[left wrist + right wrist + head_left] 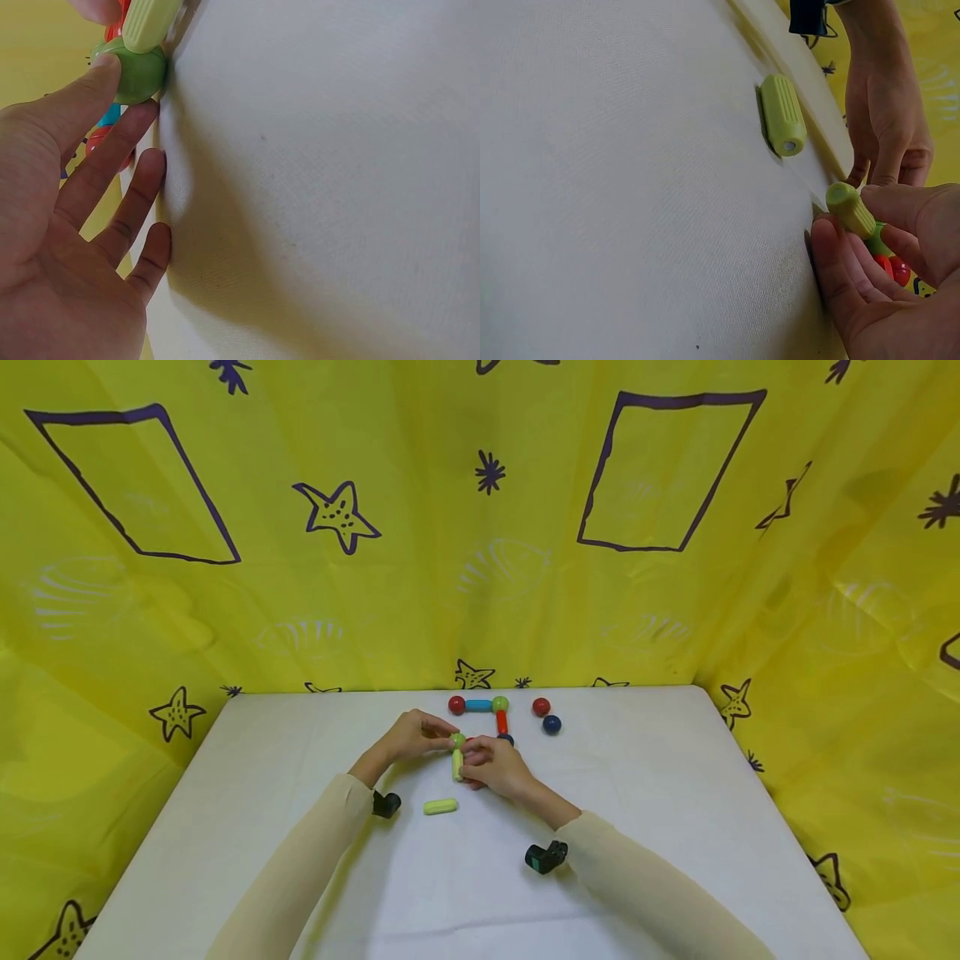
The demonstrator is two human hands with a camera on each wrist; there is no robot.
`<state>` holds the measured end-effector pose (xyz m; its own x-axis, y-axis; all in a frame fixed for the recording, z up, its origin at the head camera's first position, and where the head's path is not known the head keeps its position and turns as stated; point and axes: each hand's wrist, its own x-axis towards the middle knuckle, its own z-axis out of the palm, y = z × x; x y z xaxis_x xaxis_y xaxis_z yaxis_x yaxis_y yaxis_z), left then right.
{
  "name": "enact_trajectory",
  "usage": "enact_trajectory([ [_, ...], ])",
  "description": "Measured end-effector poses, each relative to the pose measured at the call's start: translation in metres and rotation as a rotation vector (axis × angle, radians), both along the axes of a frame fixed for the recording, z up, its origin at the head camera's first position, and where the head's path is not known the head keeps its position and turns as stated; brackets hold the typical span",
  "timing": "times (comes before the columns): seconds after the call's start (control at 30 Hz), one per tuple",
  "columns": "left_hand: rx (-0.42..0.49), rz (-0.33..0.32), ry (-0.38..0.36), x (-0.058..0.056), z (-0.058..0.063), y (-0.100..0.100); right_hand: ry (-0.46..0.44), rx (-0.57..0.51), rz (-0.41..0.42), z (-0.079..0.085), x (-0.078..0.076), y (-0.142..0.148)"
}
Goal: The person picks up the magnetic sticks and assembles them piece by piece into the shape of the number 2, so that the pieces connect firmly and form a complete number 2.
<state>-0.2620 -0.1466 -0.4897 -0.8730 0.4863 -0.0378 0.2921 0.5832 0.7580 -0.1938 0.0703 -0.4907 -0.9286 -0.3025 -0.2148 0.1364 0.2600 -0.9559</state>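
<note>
My left hand (415, 737) pinches a green ball (142, 79) between thumb and index finger, its other fingers spread loosely. A ribbed yellow-green magnetic rod (851, 211) meets that ball and points toward me. My right hand (498, 768) pinches this rod between thumb and fingers. Just beyond the hands lies a joined chain: a red ball (457, 705), a blue rod (478, 705), another green ball (500, 703), a red rod (502, 722) and a dark blue ball (506, 739). Red parts by the right hand are mostly hidden behind its fingers.
A second yellow-green rod (440, 807) lies loose on the white table (615, 860), nearer to me. To the right of the chain sit a loose red ball (541, 707) and a loose dark blue ball (552, 724). A yellow patterned curtain (420, 593) encloses the table's back and sides.
</note>
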Motion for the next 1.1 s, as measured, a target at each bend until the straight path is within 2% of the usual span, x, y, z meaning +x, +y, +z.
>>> enact_trajectory([
  [0.13,0.005,0.002,-0.011,0.001,-0.001,0.0,0.016,0.05,0.025,0.0,0.002,0.007],
  [0.53,-0.003,0.013,-0.029,0.004,0.001,0.001,0.175,0.197,0.109,0.008,0.01,0.041],
  [0.73,-0.002,0.006,-0.015,0.004,0.0,0.001,0.213,0.202,0.097,0.013,0.013,0.063],
  [1.1,-0.01,0.025,-0.014,0.004,0.002,0.001,0.271,0.282,0.04,0.016,0.014,0.101],
])
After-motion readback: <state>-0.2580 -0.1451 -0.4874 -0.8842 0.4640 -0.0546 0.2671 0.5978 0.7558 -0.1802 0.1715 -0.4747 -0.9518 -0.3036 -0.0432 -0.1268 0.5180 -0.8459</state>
